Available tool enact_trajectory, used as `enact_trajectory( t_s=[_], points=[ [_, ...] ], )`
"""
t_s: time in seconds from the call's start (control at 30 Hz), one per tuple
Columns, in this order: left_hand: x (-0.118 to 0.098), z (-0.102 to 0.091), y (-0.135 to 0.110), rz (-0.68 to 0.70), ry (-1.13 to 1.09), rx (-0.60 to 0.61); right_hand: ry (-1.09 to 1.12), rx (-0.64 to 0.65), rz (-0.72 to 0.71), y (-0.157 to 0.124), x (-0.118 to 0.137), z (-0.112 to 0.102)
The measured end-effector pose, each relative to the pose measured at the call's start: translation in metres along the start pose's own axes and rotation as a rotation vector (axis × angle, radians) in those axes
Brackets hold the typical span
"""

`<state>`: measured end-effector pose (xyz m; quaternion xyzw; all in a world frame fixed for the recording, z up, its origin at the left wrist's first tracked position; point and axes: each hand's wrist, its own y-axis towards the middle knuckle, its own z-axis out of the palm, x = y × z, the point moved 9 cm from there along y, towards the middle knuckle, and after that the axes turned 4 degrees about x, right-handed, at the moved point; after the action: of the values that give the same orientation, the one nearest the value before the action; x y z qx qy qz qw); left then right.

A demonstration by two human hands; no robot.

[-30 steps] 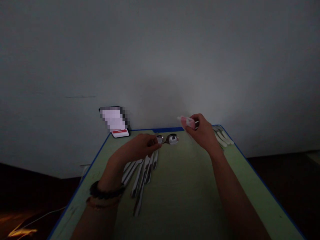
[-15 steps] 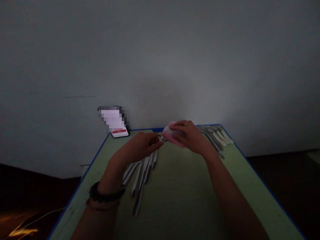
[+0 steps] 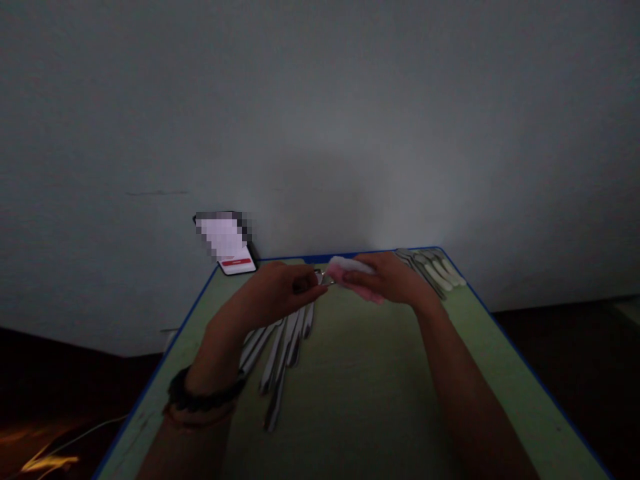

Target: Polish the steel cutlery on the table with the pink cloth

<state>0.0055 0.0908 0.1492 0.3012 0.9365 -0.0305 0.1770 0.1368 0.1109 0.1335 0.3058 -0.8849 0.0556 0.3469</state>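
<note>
My left hand (image 3: 280, 290) is closed around the handle of a metal spoon (image 3: 324, 278), held just above the green table (image 3: 360, 387). My right hand (image 3: 393, 279) is closed on a pink and white cloth (image 3: 345, 270) that wraps over the spoon's bowl, so the bowl is hidden. Under my left hand lies a row of several pieces of cutlery (image 3: 283, 347). A dark bracelet sits on my left wrist.
A second group of several cutlery pieces (image 3: 433, 270) lies at the table's far right corner. A phone (image 3: 227, 243) leans against the grey wall at the far left corner. The table has a blue rim (image 3: 150, 390). A pale cable runs over the dark floor at the left.
My right hand has brought the cloth leftwards from the air onto the spoon's bowl, which showed bare one second ago. My left hand has stayed almost still.
</note>
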Motion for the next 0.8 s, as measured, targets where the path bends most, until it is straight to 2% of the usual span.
enact_trajectory(
  t_s=[0.13, 0.23, 0.3, 0.4, 0.5, 0.67, 0.73, 0.8],
  points=[
    [-0.006, -0.003, 0.001, 0.018, -0.067, -0.046, -0.036, -0.105, 0.002, -0.003, 0.004, -0.014],
    [-0.009, -0.005, 0.003, -0.008, -0.134, -0.077, -0.069, -0.248, 0.015, -0.006, 0.005, -0.026],
    [-0.011, -0.002, 0.004, -0.015, -0.194, -0.042, -0.086, -0.365, 0.046, -0.009, 0.004, -0.035],
    [-0.016, 0.010, 0.005, 0.014, -0.283, 0.092, -0.053, -0.526, 0.112, -0.013, -0.002, -0.044],
    [-0.016, 0.013, 0.004, 0.016, -0.313, 0.140, 0.055, -0.631, 0.153, -0.015, -0.007, -0.044],
    [-0.010, 0.004, 0.002, 0.005, -0.319, 0.088, 0.263, -0.779, 0.139, -0.014, -0.018, -0.042],
    [-0.007, 0.002, 0.000, 0.005, -0.316, 0.075, 0.425, -0.834, 0.157, -0.016, -0.030, -0.041],
    [-0.004, 0.000, -0.001, -0.003, -0.312, 0.061, 0.661, -0.805, 0.152, -0.013, -0.042, -0.035]
  ],
)
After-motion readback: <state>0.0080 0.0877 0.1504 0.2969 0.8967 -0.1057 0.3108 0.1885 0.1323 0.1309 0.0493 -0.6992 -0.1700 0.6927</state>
